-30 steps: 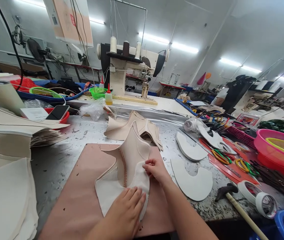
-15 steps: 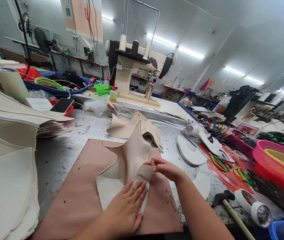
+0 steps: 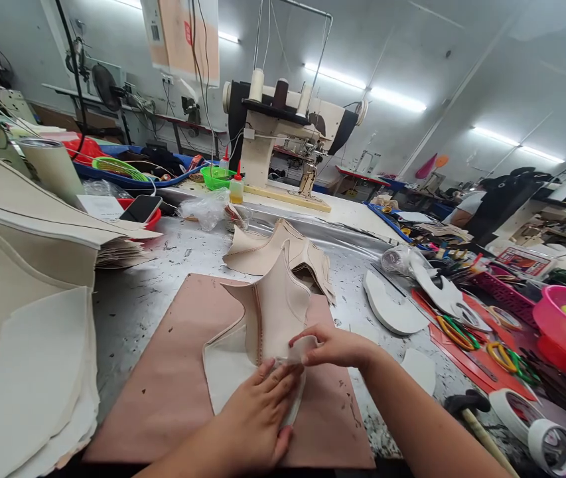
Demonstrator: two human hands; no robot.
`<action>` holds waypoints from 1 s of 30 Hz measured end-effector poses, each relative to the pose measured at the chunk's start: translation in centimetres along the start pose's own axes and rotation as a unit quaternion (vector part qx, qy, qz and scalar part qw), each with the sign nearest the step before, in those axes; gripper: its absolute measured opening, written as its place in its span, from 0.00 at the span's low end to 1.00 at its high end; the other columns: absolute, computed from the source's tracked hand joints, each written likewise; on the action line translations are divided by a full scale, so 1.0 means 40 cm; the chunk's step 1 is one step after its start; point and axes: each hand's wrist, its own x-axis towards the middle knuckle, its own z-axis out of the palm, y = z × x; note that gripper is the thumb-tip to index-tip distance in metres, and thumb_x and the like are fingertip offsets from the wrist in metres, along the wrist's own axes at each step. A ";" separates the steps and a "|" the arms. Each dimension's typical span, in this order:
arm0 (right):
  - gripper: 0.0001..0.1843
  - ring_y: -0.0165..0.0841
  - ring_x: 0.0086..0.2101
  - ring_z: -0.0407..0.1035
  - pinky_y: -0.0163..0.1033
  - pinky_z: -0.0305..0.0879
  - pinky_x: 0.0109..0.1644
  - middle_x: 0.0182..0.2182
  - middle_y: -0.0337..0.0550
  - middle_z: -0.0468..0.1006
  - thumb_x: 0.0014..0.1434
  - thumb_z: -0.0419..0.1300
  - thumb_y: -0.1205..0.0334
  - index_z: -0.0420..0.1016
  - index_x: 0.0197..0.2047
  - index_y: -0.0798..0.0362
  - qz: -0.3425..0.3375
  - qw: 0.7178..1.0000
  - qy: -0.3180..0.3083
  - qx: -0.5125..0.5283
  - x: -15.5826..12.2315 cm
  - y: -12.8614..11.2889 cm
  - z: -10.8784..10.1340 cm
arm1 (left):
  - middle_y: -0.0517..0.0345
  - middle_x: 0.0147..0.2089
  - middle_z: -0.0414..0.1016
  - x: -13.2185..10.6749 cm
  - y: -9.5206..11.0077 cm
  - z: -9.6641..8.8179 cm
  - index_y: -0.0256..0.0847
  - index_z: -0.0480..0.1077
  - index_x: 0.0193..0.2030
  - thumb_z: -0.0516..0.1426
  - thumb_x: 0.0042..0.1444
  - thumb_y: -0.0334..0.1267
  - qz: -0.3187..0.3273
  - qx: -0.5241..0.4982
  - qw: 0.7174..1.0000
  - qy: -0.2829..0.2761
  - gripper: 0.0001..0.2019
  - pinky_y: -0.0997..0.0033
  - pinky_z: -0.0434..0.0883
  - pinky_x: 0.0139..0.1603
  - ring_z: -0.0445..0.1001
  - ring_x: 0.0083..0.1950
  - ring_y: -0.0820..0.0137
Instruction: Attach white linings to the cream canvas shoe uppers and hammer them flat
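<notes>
A beige leather shoe upper (image 3: pixel 280 302) with a stitched seam lies on a brown-pink mat (image 3: pixel 158 378). Pale lining (image 3: pixel 223 365) shows along its lower part. My left hand (image 3: pixel 263 408) rests flat on that lining, fingers stretched out, pressing near the seam's lower end. Between the thumb and fingers of my right hand (image 3: pixel 335 348) is a thin whitish lining flap (image 3: pixel 302 348), lifted and curled just beyond my left fingertips. Behind it sit more beige uppers (image 3: pixel 273 249), stitched alike.
Stacked large beige pieces (image 3: pixel 28 265) fill the left side. White foam pieces (image 3: pixel 392 305), scissors (image 3: pixel 456 332), tape rolls (image 3: pixel 551 445) and a hammer (image 3: pixel 486 435) lie to the right. At the back stands a sewing machine (image 3: pixel 257 156), with a glue bottle (image 3: pixel 236 189) before it.
My right hand has drawn the lining flap down and nearer my left hand, and the flap is now more curled. My left hand stays on the lining. The view has shifted slightly left.
</notes>
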 end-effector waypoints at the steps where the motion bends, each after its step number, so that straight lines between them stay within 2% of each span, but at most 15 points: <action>1: 0.12 0.32 0.31 0.68 0.35 0.65 0.35 0.29 0.36 0.76 0.40 0.64 0.61 0.76 0.33 0.52 0.001 1.000 -0.031 0.004 -0.003 0.000 -0.007 | 0.45 0.67 0.49 -0.002 -0.001 0.003 0.29 0.45 0.66 0.50 0.54 0.38 0.008 0.005 1.000 0.007 0.33 0.59 0.43 0.67 0.48 0.67 0.60; 3: 0.15 0.33 0.33 0.68 0.36 0.65 0.37 0.32 0.37 0.76 0.42 0.64 0.60 0.76 0.37 0.52 0.004 0.998 -0.067 0.001 0.008 0.008 -0.021 | 0.46 0.67 0.49 -0.005 -0.003 0.012 0.31 0.45 0.66 0.50 0.55 0.37 0.012 0.017 1.000 0.018 0.33 0.59 0.42 0.68 0.47 0.67 0.60; 4: 0.16 0.33 0.33 0.68 0.36 0.64 0.37 0.32 0.38 0.76 0.42 0.65 0.59 0.75 0.37 0.52 0.003 0.998 -0.058 -0.010 0.020 0.016 -0.027 | 0.46 0.67 0.48 -0.006 -0.004 0.017 0.32 0.45 0.66 0.50 0.55 0.38 0.010 0.023 0.999 0.020 0.33 0.58 0.43 0.67 0.47 0.67 0.60; 7: 0.12 0.33 0.32 0.67 0.37 0.63 0.36 0.29 0.39 0.74 0.44 0.64 0.60 0.73 0.34 0.54 0.001 0.999 0.013 -0.044 0.072 0.046 -0.042 | 0.43 0.67 0.46 -0.005 -0.006 0.028 0.33 0.45 0.66 0.49 0.57 0.40 0.003 0.032 0.999 0.007 0.32 0.56 0.47 0.66 0.48 0.67 0.57; 11: 0.03 0.31 0.28 0.65 0.36 0.62 0.33 0.24 0.37 0.72 0.50 0.58 0.64 0.70 0.27 0.53 -0.003 0.996 0.072 -0.055 0.124 0.079 -0.038 | 0.43 0.67 0.47 0.004 -0.005 0.021 0.31 0.46 0.66 0.49 0.57 0.41 0.002 0.034 0.999 -0.019 0.32 0.56 0.52 0.64 0.49 0.67 0.57; 13: 0.03 0.30 0.27 0.65 0.36 0.62 0.33 0.23 0.36 0.71 0.48 0.59 0.66 0.70 0.25 0.53 -0.012 0.993 0.095 -0.069 0.136 0.089 -0.030 | 0.43 0.66 0.49 0.016 -0.005 0.011 0.32 0.48 0.65 0.51 0.56 0.43 -0.006 0.030 0.999 -0.026 0.32 0.56 0.54 0.63 0.52 0.66 0.56; 16: 0.05 0.31 0.27 0.65 0.36 0.61 0.33 0.22 0.35 0.70 0.46 0.61 0.69 0.69 0.23 0.52 -0.025 0.986 0.132 -0.100 0.146 0.102 -0.022 | 0.43 0.65 0.55 0.040 -0.008 0.003 0.35 0.56 0.62 0.52 0.55 0.48 -0.028 0.025 0.999 -0.020 0.30 0.55 0.59 0.60 0.59 0.62 0.54; 18: 0.06 0.32 0.28 0.65 0.37 0.61 0.34 0.23 0.35 0.70 0.45 0.62 0.69 0.68 0.22 0.52 -0.035 0.979 0.157 -0.122 0.149 0.109 -0.019 | 0.45 0.64 0.57 0.053 -0.011 0.004 0.39 0.62 0.58 0.51 0.56 0.47 -0.042 0.029 0.999 -0.009 0.24 0.54 0.62 0.57 0.62 0.60 0.54; 21: 0.05 0.34 0.31 0.66 0.40 0.63 0.37 0.27 0.39 0.71 0.46 0.62 0.67 0.68 0.24 0.52 -0.051 0.964 0.211 -0.156 0.145 0.111 -0.008 | 0.43 0.65 0.56 0.059 -0.014 0.009 0.40 0.63 0.57 0.51 0.58 0.43 -0.050 0.041 0.998 -0.004 0.21 0.52 0.61 0.58 0.60 0.61 0.53; 23: 0.03 0.37 0.35 0.66 0.44 0.63 0.41 0.33 0.44 0.72 0.48 0.59 0.68 0.69 0.29 0.53 -0.062 0.947 0.261 -0.174 0.132 0.105 0.018 | 0.39 0.65 0.53 0.057 -0.013 0.009 0.38 0.61 0.58 0.52 0.58 0.43 -0.047 0.046 0.998 -0.004 0.22 0.51 0.60 0.58 0.56 0.63 0.51; 25: 0.08 0.39 0.41 0.66 0.48 0.62 0.47 0.39 0.49 0.72 0.52 0.54 0.71 0.70 0.36 0.54 -0.082 0.932 0.301 -0.187 0.111 0.098 0.061 | 0.37 0.65 0.53 0.055 -0.013 0.008 0.37 0.61 0.58 0.53 0.57 0.43 -0.043 0.047 0.998 0.003 0.23 0.49 0.61 0.58 0.55 0.64 0.49; 27: 0.14 0.38 0.44 0.66 0.46 0.61 0.51 0.42 0.49 0.73 0.55 0.48 0.72 0.70 0.42 0.53 -0.110 0.925 0.309 -0.192 0.085 0.092 0.115 | 0.38 0.63 0.57 0.056 -0.013 0.009 0.37 0.61 0.58 0.54 0.56 0.43 -0.039 0.046 0.998 0.015 0.24 0.48 0.62 0.57 0.57 0.63 0.49; 30: 0.21 0.35 0.49 0.66 0.43 0.62 0.53 0.49 0.50 0.73 0.60 0.44 0.70 0.66 0.53 0.54 -0.132 0.931 0.278 -0.198 0.056 0.094 0.179 | 0.42 0.60 0.64 0.055 -0.014 0.027 0.38 0.62 0.57 0.54 0.56 0.37 -0.032 0.048 0.997 0.051 0.21 0.51 0.64 0.57 0.61 0.61 0.53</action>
